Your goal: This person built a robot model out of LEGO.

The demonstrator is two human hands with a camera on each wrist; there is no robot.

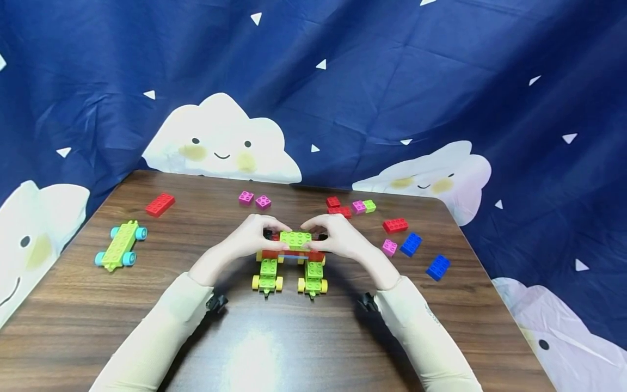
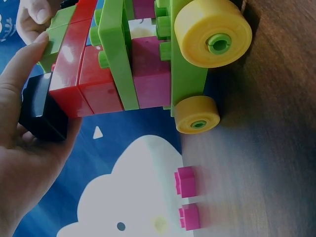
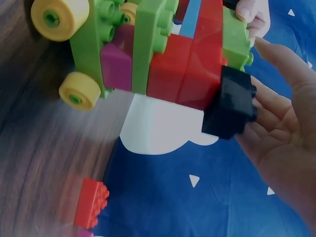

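Observation:
A built brick model stands at the table's middle, on two lime wheeled bases (image 1: 267, 274) with yellow wheels. Magenta bricks (image 2: 152, 79), lime pieces (image 3: 146, 54) and red bricks (image 1: 270, 254) stack above these, with a blue strip between the reds. On top lies a lime brick (image 1: 295, 240); a black brick (image 2: 44, 106) projects at the left end and another black brick (image 3: 228, 101) at the right. My left hand (image 1: 254, 233) holds the lime brick's left end, thumb in front. At its right end my right hand (image 1: 338, 235) grips likewise, fingers behind the black brick.
At the left are a lime car base (image 1: 121, 245) with blue wheels and a red brick (image 1: 160, 204). Two magenta bricks (image 1: 246, 197) sit at the back. Red (image 1: 395, 225), blue (image 1: 411, 244), magenta (image 1: 389, 247) and lime (image 1: 369, 206) bricks lie to the right. A curtain (image 1: 343, 109) hangs behind.

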